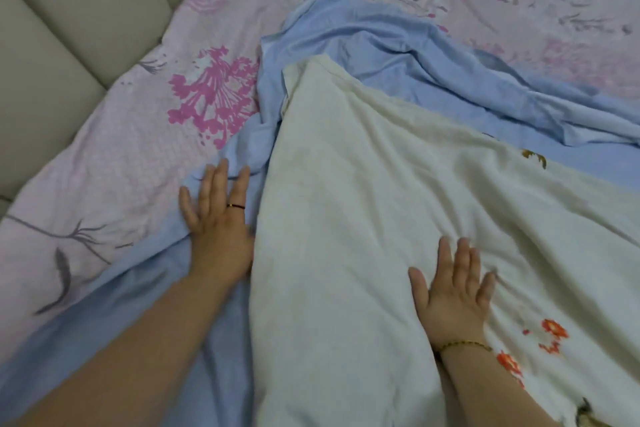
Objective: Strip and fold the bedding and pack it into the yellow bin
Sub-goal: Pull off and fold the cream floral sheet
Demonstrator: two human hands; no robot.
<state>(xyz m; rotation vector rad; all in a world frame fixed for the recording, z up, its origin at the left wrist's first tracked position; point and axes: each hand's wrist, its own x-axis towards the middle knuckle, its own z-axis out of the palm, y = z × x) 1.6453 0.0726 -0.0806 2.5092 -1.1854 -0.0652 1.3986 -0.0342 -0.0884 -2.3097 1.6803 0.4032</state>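
The white quilt (346,218), printed with orange flowers near its lower right edge, lies in a long rumpled strip from the centre of the frame down to the bottom edge. It rests on top of a blue sheet (381,45), which is crumpled in folds at upper centre and runs out to the right edge and down into the lower left. Under both is a pink floral sheet (121,166), spread over the left side and the whole upper right of the frame. A beige padded headboard (52,45) fills the upper left corner.

My left hand (216,222) lies flat, palm down, on the blue sheet left of centre, just beside the quilt's left edge. Its fingers are straight and slightly spread, and it grips nothing. A thin ring (235,206) sits on one finger.

My right hand (450,291) presses palm down on the white quilt, lower right of centre, fingers straight and fanned, holding nothing. The cloth wrinkles around the fingertips. A gold bracelet (462,345) circles that wrist.
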